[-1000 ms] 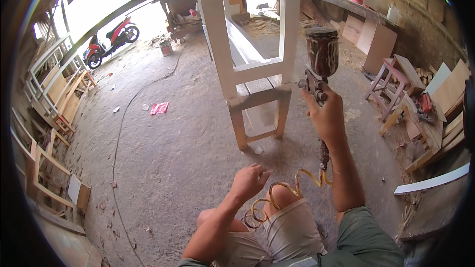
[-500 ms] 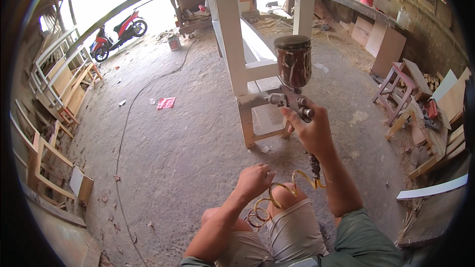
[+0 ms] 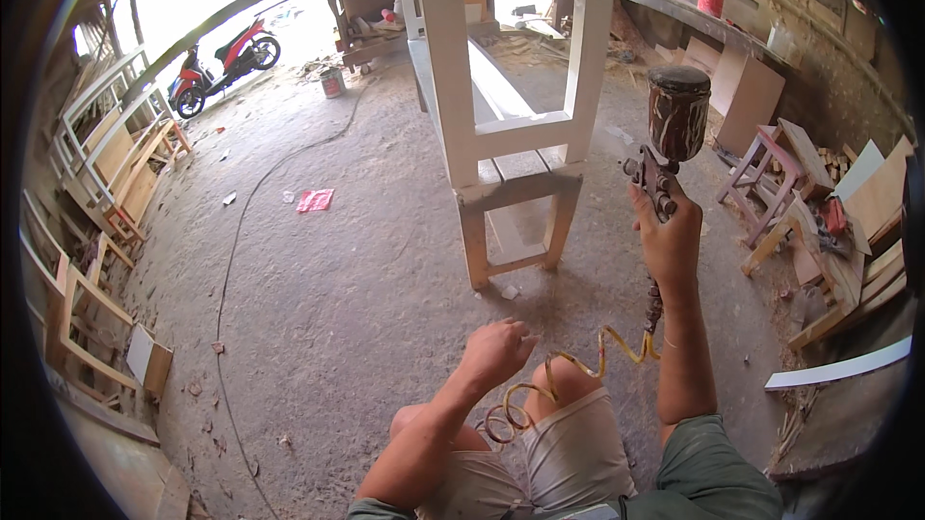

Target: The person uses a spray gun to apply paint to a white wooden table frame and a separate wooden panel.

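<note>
My right hand [image 3: 672, 242] is wrapped round the handle of a spray gun [image 3: 659, 183], with its paint-stained cup [image 3: 678, 113] on top. From the gun's lower end a yellow coiled air hose [image 3: 578, 364] runs left across my knees. My left hand [image 3: 496, 354] is closed just above the hose loops; what its fingers hold, if anything, is hidden. Ahead stands a wooden bench [image 3: 506, 146] seen end-on, painted white on its upper frame and seat, with bare brownish wood on its lower legs [image 3: 474, 248]. The spray gun is to the right of the bench, apart from it.
A dark cable [image 3: 227, 279] crosses the concrete floor on the left, near a red wrapper [image 3: 315, 200]. Wooden frames [image 3: 92, 327] lean along the left side. At right are a small stool [image 3: 766, 173] and timber pieces. A paint can [image 3: 331, 82] and motorbike [image 3: 226, 62] stand farther back.
My right hand has moved the spray gun right, from in front of the bench's frame to beside it. The hose has stretched rightward. My left hand stays nearly in place.
</note>
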`<state>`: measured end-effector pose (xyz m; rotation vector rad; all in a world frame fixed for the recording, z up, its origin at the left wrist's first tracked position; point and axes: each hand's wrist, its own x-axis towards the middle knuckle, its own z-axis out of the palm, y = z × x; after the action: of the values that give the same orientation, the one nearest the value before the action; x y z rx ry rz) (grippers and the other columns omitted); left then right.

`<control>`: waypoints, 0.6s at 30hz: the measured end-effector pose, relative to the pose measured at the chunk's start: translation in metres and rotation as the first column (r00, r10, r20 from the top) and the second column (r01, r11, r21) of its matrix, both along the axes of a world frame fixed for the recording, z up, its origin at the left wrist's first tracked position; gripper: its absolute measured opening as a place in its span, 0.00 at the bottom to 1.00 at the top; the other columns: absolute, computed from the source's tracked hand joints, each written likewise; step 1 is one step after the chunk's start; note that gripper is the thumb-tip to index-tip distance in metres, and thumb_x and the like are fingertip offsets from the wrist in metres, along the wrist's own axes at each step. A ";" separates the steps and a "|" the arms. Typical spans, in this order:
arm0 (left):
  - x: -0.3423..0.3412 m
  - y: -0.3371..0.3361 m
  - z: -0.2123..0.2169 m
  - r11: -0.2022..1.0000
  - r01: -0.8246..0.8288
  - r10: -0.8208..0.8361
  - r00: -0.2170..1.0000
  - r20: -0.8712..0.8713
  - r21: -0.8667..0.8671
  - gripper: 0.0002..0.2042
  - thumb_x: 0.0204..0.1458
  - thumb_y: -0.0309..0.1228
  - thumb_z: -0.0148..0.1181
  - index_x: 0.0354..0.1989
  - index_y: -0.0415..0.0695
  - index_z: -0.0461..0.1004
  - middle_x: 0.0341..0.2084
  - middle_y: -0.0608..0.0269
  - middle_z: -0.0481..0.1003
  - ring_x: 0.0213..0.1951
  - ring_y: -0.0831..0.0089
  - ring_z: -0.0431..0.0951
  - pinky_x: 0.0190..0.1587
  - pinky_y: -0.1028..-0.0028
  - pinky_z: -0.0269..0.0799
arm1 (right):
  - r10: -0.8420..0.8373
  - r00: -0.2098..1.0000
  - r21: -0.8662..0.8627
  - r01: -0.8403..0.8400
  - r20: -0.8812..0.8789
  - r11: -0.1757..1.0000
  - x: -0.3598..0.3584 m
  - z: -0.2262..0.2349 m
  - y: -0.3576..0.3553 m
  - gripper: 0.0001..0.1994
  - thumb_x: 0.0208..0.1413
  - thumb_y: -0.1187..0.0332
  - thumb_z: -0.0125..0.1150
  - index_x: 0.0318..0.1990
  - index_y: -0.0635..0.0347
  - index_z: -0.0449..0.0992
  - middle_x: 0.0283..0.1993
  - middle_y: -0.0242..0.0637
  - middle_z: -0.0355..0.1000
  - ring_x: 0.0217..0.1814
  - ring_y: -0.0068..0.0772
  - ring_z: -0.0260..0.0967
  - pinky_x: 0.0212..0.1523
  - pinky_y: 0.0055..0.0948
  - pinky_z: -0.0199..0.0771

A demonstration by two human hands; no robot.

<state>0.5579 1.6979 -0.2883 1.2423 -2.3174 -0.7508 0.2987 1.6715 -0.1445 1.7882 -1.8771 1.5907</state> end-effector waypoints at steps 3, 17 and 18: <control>0.000 -0.001 -0.003 0.999 -0.005 0.005 1.000 -0.022 -0.033 0.13 0.59 0.39 0.61 0.35 0.40 0.80 0.35 0.47 0.80 0.40 0.46 0.80 0.45 0.52 0.76 | 0.080 0.995 -0.029 -0.079 0.058 0.996 0.016 0.010 0.004 0.13 0.63 0.67 0.68 0.49 0.66 0.80 0.28 0.41 0.79 0.26 0.25 0.77 0.29 0.30 0.74; 0.010 -0.002 0.034 0.803 0.366 0.391 0.271 -0.880 0.470 0.29 0.73 0.50 0.43 0.53 0.30 0.78 0.38 0.55 0.82 0.37 0.71 0.79 0.43 0.73 0.70 | 0.502 0.660 0.109 -0.659 0.560 0.744 0.070 -0.003 0.074 0.18 0.61 0.67 0.71 0.54 0.67 0.80 0.32 0.37 0.82 0.29 0.15 0.72 0.31 0.22 0.71; 0.006 0.001 0.036 0.800 0.413 0.394 0.184 -0.901 0.434 0.30 0.73 0.50 0.43 0.53 0.30 0.78 0.38 0.54 0.82 0.37 0.71 0.79 0.43 0.73 0.70 | 0.500 0.716 0.155 -0.635 0.488 0.757 0.070 -0.011 0.082 0.20 0.60 0.67 0.72 0.56 0.67 0.79 0.34 0.39 0.82 0.30 0.16 0.74 0.32 0.23 0.72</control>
<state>0.5643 1.6986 -0.2526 0.4741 -0.8863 -1.7582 0.3691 1.7531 -0.1553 2.5465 -1.9311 2.1240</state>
